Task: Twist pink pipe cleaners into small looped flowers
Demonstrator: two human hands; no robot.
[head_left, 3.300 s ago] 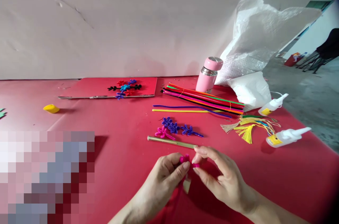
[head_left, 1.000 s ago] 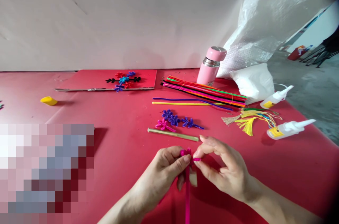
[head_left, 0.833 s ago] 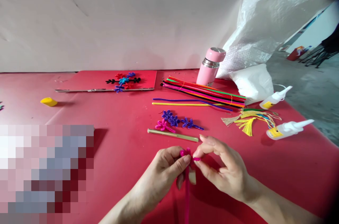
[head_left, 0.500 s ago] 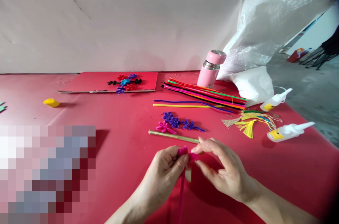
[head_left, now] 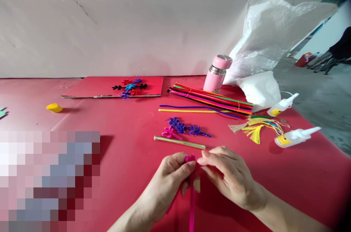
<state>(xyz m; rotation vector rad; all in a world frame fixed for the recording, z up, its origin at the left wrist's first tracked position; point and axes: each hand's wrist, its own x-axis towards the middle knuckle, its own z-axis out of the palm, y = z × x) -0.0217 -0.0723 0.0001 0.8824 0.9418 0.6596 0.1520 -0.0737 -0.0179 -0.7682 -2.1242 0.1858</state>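
A magenta pipe cleaner is bent into small loops at its top, and a long straight end hangs toward the table's front. My left hand pinches the looped part between thumb and fingers. Close beside it, my right hand has thumb and forefinger closed on a loop at the right side. A small tan piece shows just below the fingers; its kind is unclear. Beyond my hands lie a flat gold-coloured stick, a pink pipe-cleaner flower and several purple pipe-cleaner flowers.
Farther back lie a bundle of coloured pipe cleaners and a pink flask. Tassels and two glue bottles are at right. A red board bears more flowers. A yellow object sits at left.
My right thumb and forefinger have come together on the magenta loop, where they were apart before. The hanging end has swung slightly right, and the view has shifted a little.
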